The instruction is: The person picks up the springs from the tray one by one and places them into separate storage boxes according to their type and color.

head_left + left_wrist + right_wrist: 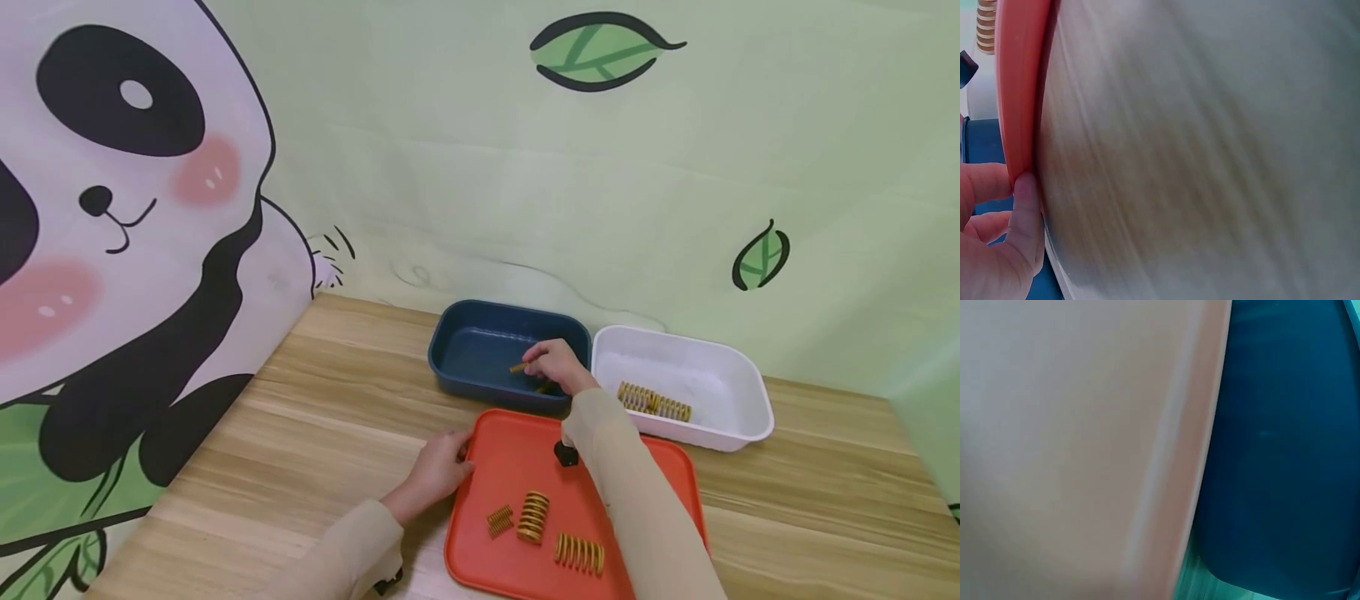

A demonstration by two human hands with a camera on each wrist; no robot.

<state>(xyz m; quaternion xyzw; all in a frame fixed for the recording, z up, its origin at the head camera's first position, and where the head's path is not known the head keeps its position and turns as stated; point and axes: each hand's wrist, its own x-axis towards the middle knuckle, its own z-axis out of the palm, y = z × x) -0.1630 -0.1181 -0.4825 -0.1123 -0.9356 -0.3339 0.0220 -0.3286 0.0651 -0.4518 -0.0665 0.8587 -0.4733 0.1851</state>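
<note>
My right hand point(557, 365) is over the dark blue bin point(480, 385), pinching a small gold coil spring point(519, 367) between thumb and fingers. Another thin gold spring point(546, 387) lies in that bin below the hand. At the left edge of the red tray point(510, 450), my left hand point(438, 467) grips the rim; the left wrist view has thumb and fingers point(1025, 215) on either side of it. On the tray lie a small spring point(500, 520) and two thicker ones, one point(533, 517) pointing away from me, the other point(579, 553) crosswise. The right wrist view shows neither hand nor spring.
A white bin point(723, 433) stands right of the blue one, with several thicker gold springs point(671, 408) inside. Both bins sit behind the tray on the wooden table point(330, 392). A printed backdrop point(450, 167) rises along the table's far edge.
</note>
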